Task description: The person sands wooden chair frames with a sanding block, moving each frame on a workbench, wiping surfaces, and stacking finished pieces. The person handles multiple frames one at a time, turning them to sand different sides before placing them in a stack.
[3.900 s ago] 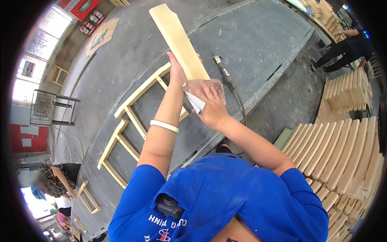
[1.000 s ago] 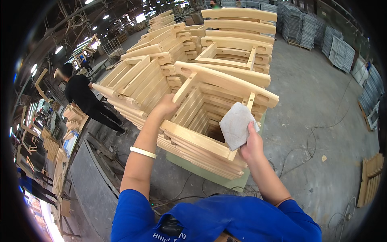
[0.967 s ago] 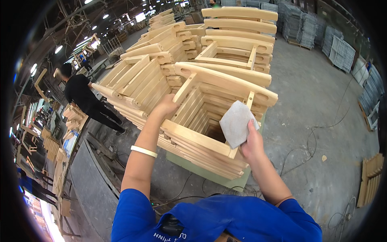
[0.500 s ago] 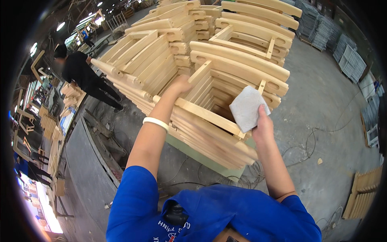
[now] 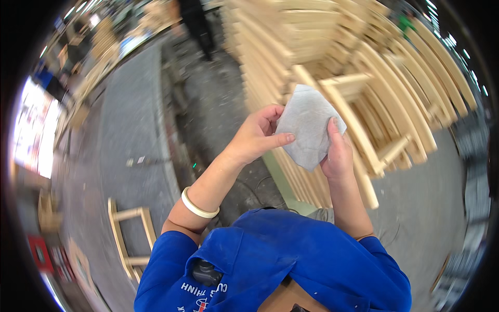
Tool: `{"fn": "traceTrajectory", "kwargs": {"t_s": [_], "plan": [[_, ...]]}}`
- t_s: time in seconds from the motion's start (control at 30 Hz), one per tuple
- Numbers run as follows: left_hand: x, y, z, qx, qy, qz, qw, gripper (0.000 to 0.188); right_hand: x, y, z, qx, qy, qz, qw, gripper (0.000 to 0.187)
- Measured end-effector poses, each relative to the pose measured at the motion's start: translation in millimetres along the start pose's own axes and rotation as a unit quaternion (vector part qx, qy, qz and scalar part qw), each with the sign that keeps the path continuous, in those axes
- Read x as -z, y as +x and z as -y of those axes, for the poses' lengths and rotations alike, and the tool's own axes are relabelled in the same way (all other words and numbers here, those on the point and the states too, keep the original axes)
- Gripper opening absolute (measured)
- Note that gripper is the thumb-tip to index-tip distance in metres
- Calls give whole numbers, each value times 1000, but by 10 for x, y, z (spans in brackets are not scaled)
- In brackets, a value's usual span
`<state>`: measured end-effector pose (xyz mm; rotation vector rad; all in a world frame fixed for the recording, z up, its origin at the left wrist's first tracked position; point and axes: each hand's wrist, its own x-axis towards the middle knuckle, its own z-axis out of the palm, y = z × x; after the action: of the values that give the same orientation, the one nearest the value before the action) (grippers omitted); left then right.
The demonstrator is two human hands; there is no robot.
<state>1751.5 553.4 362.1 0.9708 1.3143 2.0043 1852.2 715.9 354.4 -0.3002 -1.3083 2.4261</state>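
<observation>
I hold a grey sheet of abrasive paper (image 5: pixel 307 124) in front of me with both hands. My left hand (image 5: pixel 255 136) pinches its left edge, index finger laid across the sheet. My right hand (image 5: pixel 337 154) grips its right edge from below, thumb on the front. A pale bangle (image 5: pixel 197 206) sits on my left wrist. Behind the sheet stands a tall stack of pale wooden chair frames (image 5: pixel 364 83).
A grey workbench (image 5: pixel 125 135) runs along the left, with a wooden ladder-like frame (image 5: pixel 127 236) lying on it. A person in dark clothes (image 5: pixel 195 21) stands far off at the top. Grey concrete floor (image 5: pixel 431 208) lies to the right, cables near the stack's base.
My left hand has left the wooden frame on the stack and come onto the grey sheet. The view has swung down and left, away from the stack's top.
</observation>
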Motion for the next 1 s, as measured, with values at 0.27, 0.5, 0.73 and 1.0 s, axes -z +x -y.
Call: {"fn": "traceTrajectory", "kwargs": {"t_s": [0.27,0.5,0.73,1.0], "plan": [[535,-2178,-171,71,122,-384,912,27,-1184,-296,-1416,-300,105,333,888,48],[699,-3614,-72,107,219,-458,855,33,-1891,-923,-2123,-331,-108,429,834,38],[961,-4249,30,133,256,-528,798,40,-1151,650,-858,71,-280,42,956,43],[1685,-4730,326,277,417,-563,658,43,-1553,1335,-2739,-223,-97,192,951,46]]}}
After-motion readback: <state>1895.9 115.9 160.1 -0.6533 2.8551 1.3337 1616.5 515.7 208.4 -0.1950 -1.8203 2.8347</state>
